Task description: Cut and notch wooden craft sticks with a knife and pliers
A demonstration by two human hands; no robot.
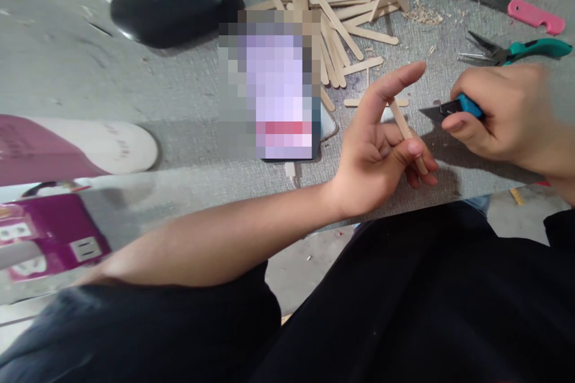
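In the head view, the left hand (377, 143) is pinching a wooden craft stick (403, 122) between thumb and curled fingers, its index finger extending toward two o'clock. The stick is slanting from eleven toward five o'clock above the worktop (179, 87). At two o'clock from that hand, the right hand (507, 114) is wrapping around a blue-and-black utility knife (451, 109), whose bare blade is pointing toward nine o'clock, near the stick but not touching it. A heap of craft sticks (339, 25) is lying at eleven o'clock from the left hand; needle-nose pliers (512, 52) are resting at twelve from the right. Trimming or shaving the stick seems to be the step in hand; the next move is probably calling for a steady pinch, a controlled blade angle and fingertips staying off the cutting line.
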